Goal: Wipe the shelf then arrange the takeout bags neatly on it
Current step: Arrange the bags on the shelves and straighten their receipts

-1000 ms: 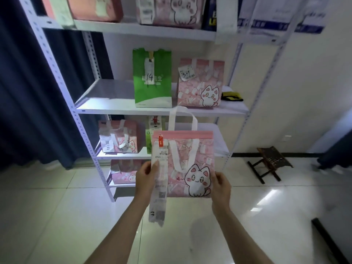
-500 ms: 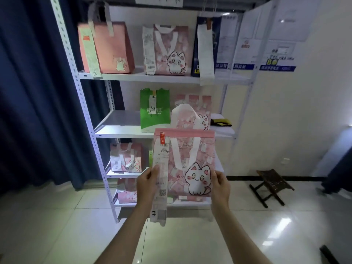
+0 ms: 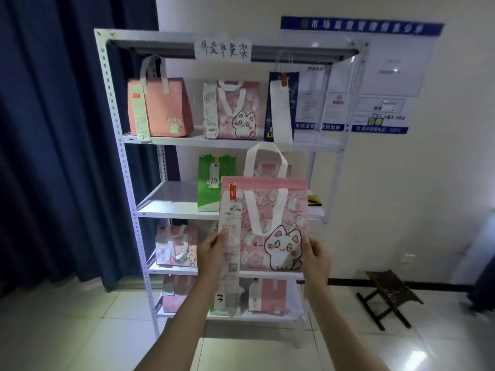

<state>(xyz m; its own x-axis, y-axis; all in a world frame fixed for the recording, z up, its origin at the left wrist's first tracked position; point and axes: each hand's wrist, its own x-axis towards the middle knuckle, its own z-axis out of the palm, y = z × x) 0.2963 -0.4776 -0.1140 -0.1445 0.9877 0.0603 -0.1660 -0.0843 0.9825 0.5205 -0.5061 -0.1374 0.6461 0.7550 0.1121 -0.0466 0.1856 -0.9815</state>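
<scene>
Head view. Arranging stage, judged partly done: white metal shelf rack [image 3: 128,167] already loaded with takeout bags on all four levels; pale-yellow-green folded cloth [image 3: 314,200] parked at right end of second level. Wiping status not determinable.

Pink fabric cat-print takeout bag with white handles [image 3: 270,223] held upright in mid-air, in front of second level, not yet shelved. Long white receipt strip [image 3: 230,245] hanging down bag's left face.

Left hand [image 3: 213,253] gripping bag's lower left edge, thumb over receipt. Right hand [image 3: 316,257] gripping lower right edge. Fingers of both clamped on bag.
</scene>
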